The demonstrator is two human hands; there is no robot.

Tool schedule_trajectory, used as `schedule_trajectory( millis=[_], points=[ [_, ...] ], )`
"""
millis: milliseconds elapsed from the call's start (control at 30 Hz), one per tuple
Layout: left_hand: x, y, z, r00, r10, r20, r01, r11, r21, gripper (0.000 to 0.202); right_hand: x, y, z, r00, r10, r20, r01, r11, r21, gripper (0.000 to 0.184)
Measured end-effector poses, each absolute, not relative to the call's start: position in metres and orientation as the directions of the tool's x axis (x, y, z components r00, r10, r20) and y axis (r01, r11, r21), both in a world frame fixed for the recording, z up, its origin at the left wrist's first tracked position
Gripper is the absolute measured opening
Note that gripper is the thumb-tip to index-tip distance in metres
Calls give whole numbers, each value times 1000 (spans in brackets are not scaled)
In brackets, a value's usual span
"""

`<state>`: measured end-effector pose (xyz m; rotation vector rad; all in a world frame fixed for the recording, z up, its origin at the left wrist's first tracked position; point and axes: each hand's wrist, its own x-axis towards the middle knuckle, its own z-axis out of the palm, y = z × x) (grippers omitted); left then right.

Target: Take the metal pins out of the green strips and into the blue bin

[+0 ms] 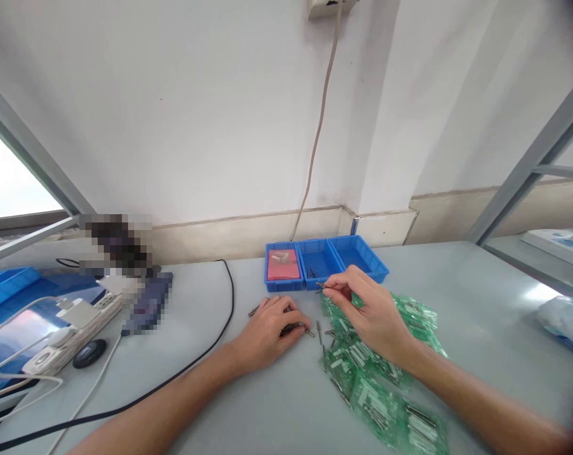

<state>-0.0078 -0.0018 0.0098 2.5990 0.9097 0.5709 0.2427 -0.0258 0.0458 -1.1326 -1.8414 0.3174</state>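
Observation:
My left hand point(272, 328) rests on the table point(267, 417), fingers curled over several small metal pins point(310, 333) that stick out at both sides. My right hand point(362, 306) is raised just in front of the blue bins, thumb and forefinger pinching one small metal pin point(320, 287). Between the hands lie a few loose pins point(319, 330). Green plastic bags point(374, 407) of similar metal pins and white pieces spread below and beside my right hand, which partly hides them. The middle blue bin point(320, 249) contains a few pins.
A left blue bin point(267, 281) holds a red packet point(284, 268); a right blue bin point(384, 275) stands beside the middle one. To the left are a black cable point(232, 291), a mouse point(90, 354) and a power strip point(44, 361). A wall point(220, 126) rises behind.

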Motion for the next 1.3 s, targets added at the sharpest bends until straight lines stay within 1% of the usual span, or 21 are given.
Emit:
schedule_trajectory(
  millis=[100, 267, 367, 467, 733, 1000, 1167, 1300],
  points=[
    [-8, -1, 10, 715, 651, 254, 516, -737, 436, 15, 242, -26, 46, -142, 826, 546, 547, 525, -652, 15],
    [-8, -1, 12, 715, 653, 252, 519, -736, 436, 15, 242, -22, 47, -84, 869, 487, 427, 473, -770, 13],
    [-8, -2, 13, 716, 655, 242, 520, -731, 442, 15, 242, -21, 48, -70, 888, 455, 376, 446, -812, 12],
    [-8, -1, 13, 720, 652, 237, 513, -730, 451, 20, 241, -21, 47, -73, 894, 441, 356, 437, -826, 13],
    [-8, -2, 12, 708, 666, 236, 520, -717, 464, 11, 241, -20, 46, -65, 909, 411, 345, 407, -846, 17],
    [-7, -2, 10, 695, 673, 254, 533, -719, 446, 3, 243, -17, 46, -67, 938, 340, 274, 345, -898, 22],
    [-7, -1, 9, 697, 669, 256, 534, -723, 438, 3, 245, -17, 48, -173, 960, 218, 119, 241, -963, 31],
    [-7, -1, 8, 690, 673, 266, 543, -725, 425, 3, 245, -17, 50, -226, 964, 141, -38, 136, -990, 31]
  ],
)
